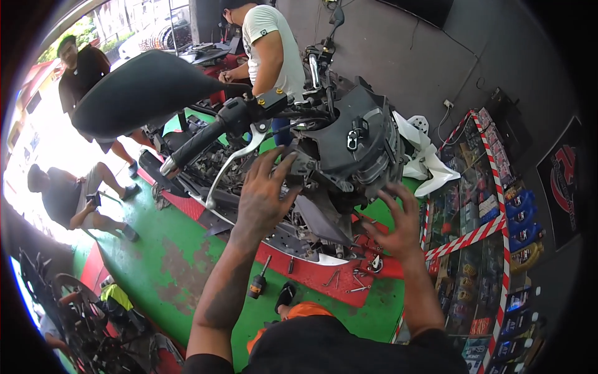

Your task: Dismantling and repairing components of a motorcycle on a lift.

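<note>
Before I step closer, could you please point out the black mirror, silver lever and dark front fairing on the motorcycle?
Black mirror (146,93), head view: middle of its housing.
Silver lever (230,166), head view: midway along its curve.
Dark front fairing (337,148), head view: its outer face.

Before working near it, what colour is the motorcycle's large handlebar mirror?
The mirror is black on its visible side; the head view shows it best.

Scooter (299,242) upright mid-frame, front end right of center, rear running left. Partly stripped, bare innards showing center-left. Dark grey front cowl (374,138) sits upper right of center, small silver-rimmed fitting on its face. Black grip (198,147) slants down-left, silver lever (225,169) curving below it. Black mirror (146,93) fills upper left. Grey side panel (321,218) below cowl, slanting down-right.
</note>
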Demonstrator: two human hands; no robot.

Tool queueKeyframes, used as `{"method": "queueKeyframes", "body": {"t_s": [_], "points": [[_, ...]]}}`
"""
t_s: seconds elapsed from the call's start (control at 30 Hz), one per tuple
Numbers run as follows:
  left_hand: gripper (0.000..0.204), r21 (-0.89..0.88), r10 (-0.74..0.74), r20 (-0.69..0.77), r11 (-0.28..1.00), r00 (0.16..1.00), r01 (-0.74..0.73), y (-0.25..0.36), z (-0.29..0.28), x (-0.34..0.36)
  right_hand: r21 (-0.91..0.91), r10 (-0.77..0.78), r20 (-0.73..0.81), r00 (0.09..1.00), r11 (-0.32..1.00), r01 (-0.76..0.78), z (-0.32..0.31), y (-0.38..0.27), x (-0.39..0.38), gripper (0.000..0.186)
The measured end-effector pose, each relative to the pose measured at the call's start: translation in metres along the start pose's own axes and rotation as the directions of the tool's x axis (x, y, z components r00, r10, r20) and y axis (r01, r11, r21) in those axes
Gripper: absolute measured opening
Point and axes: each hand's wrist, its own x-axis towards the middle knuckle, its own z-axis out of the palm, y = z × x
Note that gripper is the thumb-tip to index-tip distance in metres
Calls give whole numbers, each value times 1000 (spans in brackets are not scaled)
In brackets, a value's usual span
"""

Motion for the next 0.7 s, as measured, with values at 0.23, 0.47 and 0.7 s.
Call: {"method": "queueKeyframes", "body": {"t_s": [0.23,0.47,0.7], "points": [[55,-166,101,143,983,984,-77,-38,26,25,-185,-288,222,931,925,331,48,-8,105,88],[52,-306,-99,37,946,994,105,-94,23,1,2,-324,312,893,940,341,39,-1,115,92],[57,-171,7,67,985,998,4,-104,20,13,-47,-286,252,924,950,307,42,-2,116,88]]}}
